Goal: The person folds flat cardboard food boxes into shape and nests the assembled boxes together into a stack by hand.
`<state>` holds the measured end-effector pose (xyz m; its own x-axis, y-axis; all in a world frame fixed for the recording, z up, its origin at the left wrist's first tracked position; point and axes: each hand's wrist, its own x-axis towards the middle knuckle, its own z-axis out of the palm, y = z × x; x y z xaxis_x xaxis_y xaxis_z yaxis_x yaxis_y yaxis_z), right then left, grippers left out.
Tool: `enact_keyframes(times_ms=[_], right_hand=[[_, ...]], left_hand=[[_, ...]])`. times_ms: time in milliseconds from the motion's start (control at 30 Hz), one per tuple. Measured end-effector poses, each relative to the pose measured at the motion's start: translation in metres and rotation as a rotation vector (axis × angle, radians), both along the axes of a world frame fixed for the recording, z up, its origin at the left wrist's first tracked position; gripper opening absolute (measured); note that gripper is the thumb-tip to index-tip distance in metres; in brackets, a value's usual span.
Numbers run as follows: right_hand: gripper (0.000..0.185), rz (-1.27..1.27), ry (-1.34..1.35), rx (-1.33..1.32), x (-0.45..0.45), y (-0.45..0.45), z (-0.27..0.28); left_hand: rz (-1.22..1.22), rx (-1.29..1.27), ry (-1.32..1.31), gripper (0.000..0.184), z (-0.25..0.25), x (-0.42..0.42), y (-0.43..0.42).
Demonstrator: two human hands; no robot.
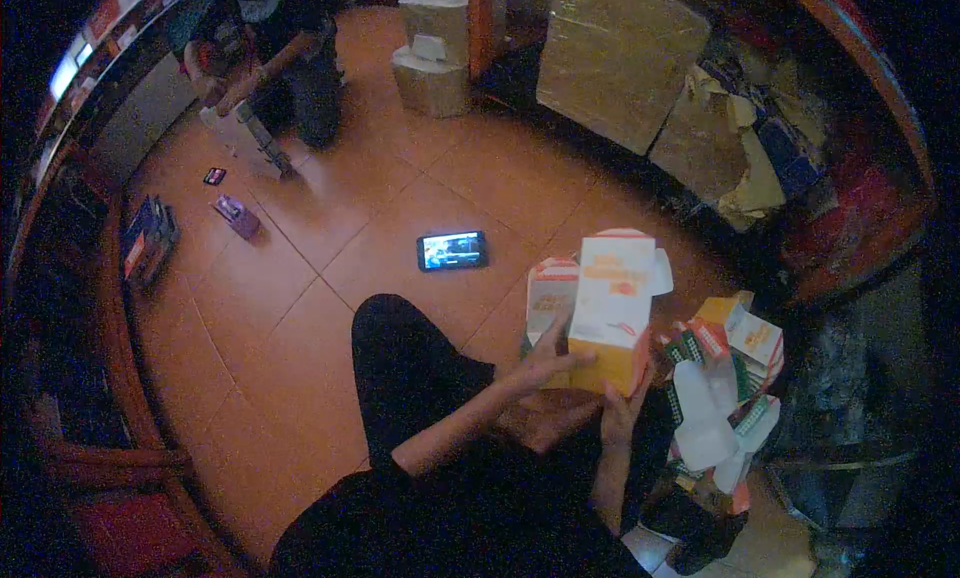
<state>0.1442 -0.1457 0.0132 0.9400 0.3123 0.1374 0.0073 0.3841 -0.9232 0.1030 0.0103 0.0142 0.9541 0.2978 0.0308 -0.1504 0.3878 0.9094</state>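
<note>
Both of my hands are on a white and yellow carton (615, 288) with orange print, held upright above my lap. My left hand (555, 363) grips its lower left side, fingers against the yellow part. From below, my right hand (620, 413) closes on the bottom right corner. A white flap sticks out at the carton's upper right. Just left of it stands a similar carton (550, 290) with a red-striped top, partly covered by my hand and the held one. A pile of cartons (755, 338) and a white plastic piece (705, 423) lie to the right of my right hand.
A lit phone (451, 251) lies on the tiled floor ahead. At the upper left, another person (300, 78) crouches over a box (245, 138). A small purple box (236, 218) is nearby. Wrapped cardboard boxes (620, 58) line the back right.
</note>
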Motion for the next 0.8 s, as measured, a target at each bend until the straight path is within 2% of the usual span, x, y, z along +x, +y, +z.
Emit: enact_keyframes(times_ms=[33, 100, 133, 167, 200, 267, 333, 367, 400, 467, 500, 533, 600, 633, 667, 700, 800], right_hand=[[0.077, 0.048, -0.079, 0.012, 0.001, -0.007, -0.004], [0.08, 0.123, -0.039, -0.014, 0.014, -0.031, -0.01], [0.083, 0.197, 0.003, -0.041, 0.016, -0.036, -0.006], [0.074, 0.144, 0.029, -0.147, 0.015, -0.04, -0.002], [0.074, 0.141, 0.031, -0.148, 0.016, -0.04, 0.001], [0.069, 0.32, -0.199, -0.353, 0.022, -0.029, 0.01], [0.064, 0.284, -0.257, -0.441, 0.019, -0.013, 0.014], [0.059, 0.251, -0.317, -0.528, 0.018, -0.007, 0.014], [0.059, 0.253, -0.317, -0.525, 0.022, -0.006, -0.007], [0.052, 0.128, -0.391, -0.518, 0.035, -0.002, -0.064], [0.043, 0.06, -0.427, -0.562, 0.032, 0.007, -0.061], [0.043, 0.06, -0.427, -0.562, 0.039, 0.012, -0.07], [0.044, 0.153, -0.587, -0.587, 0.055, 0.025, -0.092], [0.037, 0.137, -0.51, -0.533, 0.055, 0.031, -0.098], [0.03, 0.118, -0.435, -0.475, 0.054, 0.038, -0.099], [0.031, 0.109, -0.481, -0.587, 0.068, 0.041, -0.127], [0.036, 0.095, -0.489, -0.744, 0.089, 0.05, -0.167]], left_hand=[[-0.001, 0.001, 0.0, 0.081, 0.001, -0.004, 0.0], [0.027, 0.339, -0.054, 0.082, 0.004, -0.012, -0.003], [0.028, 0.336, -0.052, 0.082, 0.008, -0.016, -0.004], [-0.007, 0.292, -0.051, 0.077, 0.015, -0.021, -0.003], [-0.042, 0.248, -0.051, 0.073, 0.018, -0.024, -0.005], [-0.019, 0.341, -0.047, 0.066, 0.001, -0.026, -0.01], [0.007, 0.432, -0.04, 0.06, -0.033, -0.027, -0.011], [0.124, 0.515, -0.004, 0.055, -0.057, -0.025, -0.009], [0.242, 0.598, 0.033, 0.05, -0.068, -0.025, -0.007], [0.307, 0.62, 0.138, 0.047, -0.069, -0.028, -0.008], [0.369, 0.637, 0.242, 0.044, -0.07, -0.029, -0.007], [0.369, 0.637, 0.242, 0.044, -0.077, -0.025, -0.005], [0.443, 0.6, 0.273, 0.045, -0.098, -0.016, -0.002], [0.442, 0.6, 0.274, 0.045, -0.102, -0.014, -0.001], [0.477, 0.766, 0.358, 0.047, -0.101, -0.011, 0.0], [0.511, 0.932, 0.443, 0.048, -0.101, -0.009, 0.001], [0.486, 0.945, 0.484, 0.052, -0.114, -0.002, 0.004]])
